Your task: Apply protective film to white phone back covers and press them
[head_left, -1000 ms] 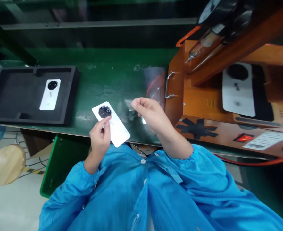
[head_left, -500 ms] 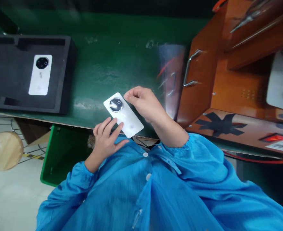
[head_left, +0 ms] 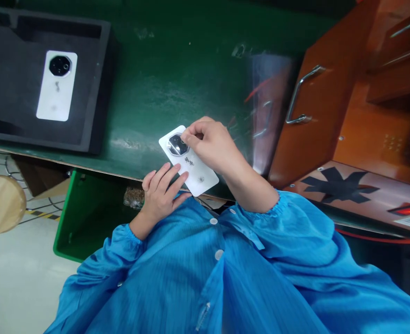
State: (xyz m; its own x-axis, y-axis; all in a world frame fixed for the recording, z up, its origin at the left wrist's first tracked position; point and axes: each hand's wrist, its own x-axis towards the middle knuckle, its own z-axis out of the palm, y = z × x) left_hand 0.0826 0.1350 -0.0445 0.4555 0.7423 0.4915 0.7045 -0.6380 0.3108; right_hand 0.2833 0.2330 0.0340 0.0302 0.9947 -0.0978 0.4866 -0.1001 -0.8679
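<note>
Pinching phone back cover [head_left: 191,162] | right hand [head_left: 213,146] | left hand [head_left: 161,195] steadies (markings seemingly unreadable)

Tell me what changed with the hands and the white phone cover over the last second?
The left hand let go its pinch and now lies flat, fingers steadying the white phone cover. The right hand came down from above, and its fingertips now press by the camera ring. The cover went from lifted to low at the green table edge. The second cover stays in the black foam tray.
</note>
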